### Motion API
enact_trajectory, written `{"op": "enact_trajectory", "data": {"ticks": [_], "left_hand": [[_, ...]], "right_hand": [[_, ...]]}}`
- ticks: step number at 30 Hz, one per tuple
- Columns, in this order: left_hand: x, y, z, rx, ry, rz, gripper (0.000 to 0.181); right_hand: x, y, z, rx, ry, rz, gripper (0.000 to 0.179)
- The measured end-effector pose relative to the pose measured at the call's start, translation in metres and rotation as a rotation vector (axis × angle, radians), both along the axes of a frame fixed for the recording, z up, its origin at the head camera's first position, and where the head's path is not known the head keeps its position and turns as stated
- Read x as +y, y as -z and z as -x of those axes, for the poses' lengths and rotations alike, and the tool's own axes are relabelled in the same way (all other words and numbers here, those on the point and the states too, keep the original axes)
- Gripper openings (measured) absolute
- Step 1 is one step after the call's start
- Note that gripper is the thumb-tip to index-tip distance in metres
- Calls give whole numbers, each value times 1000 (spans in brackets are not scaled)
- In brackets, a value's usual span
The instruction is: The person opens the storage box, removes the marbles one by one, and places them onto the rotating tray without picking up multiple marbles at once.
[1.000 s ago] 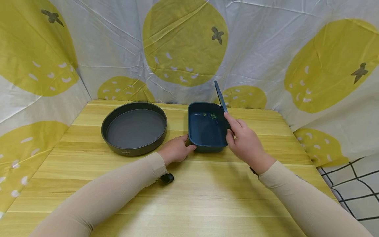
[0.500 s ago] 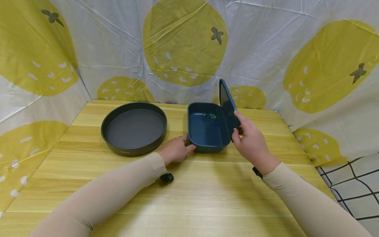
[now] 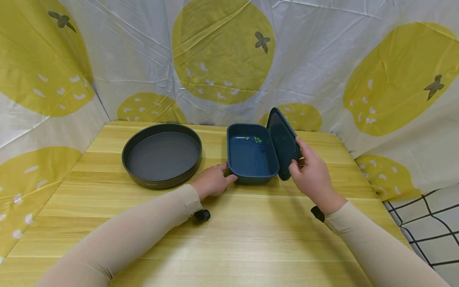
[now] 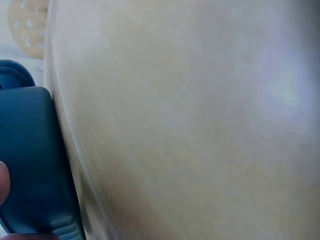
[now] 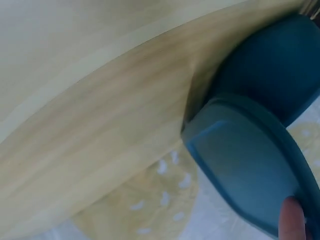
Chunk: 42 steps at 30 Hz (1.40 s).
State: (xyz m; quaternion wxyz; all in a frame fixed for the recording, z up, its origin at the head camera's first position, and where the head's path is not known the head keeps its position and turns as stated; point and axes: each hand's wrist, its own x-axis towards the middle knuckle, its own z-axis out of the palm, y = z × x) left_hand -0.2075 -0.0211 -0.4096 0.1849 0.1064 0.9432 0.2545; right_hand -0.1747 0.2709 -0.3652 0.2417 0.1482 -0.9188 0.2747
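Note:
A dark blue rectangular food box (image 3: 254,180) stands on the table with its top uncovered. Small green and blue bits (image 3: 256,141), like beads, lie on its floor near the back right. My left hand (image 3: 212,181) holds the box at its front left corner, thumb on the front wall; the left wrist view shows that wall (image 4: 30,135). The matching lid (image 3: 282,139) stands tilted on edge along the box's right side. By its right edge my right hand (image 3: 312,175) pinches it, and in the right wrist view one fingertip (image 5: 291,220) presses the lid's face (image 5: 240,155).
To the left stands a round dark grey pan (image 3: 165,155) with low walls, close to my left hand. A wooden table (image 3: 229,247) lies under everything. White cloth (image 3: 312,59) printed with yellow fruit hangs behind and at both sides.
My right hand has moved the lid rightward and down, tilting it away from the box. More of the lid's inner face shows. The left hand and box have stayed in place.

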Motion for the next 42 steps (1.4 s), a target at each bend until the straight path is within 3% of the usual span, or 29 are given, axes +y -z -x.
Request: {"op": "enact_trajectory", "data": {"ticks": [11,22,31,42], "left_hand": [[0,1,1,0,-1,3,80],[-1,0,1,-12,-4,-15,80],[-1,-1,1,-14,0,-9,81],[0,-1,2,-15,7,-6,81]], "right_hand": [[13,3,2,3,19,-83,59],[30,-5,4,-173,84,-151,77],[42,-2,6,-214,120,-211,87],[57,4,6,-308,179,-295,86]]}}
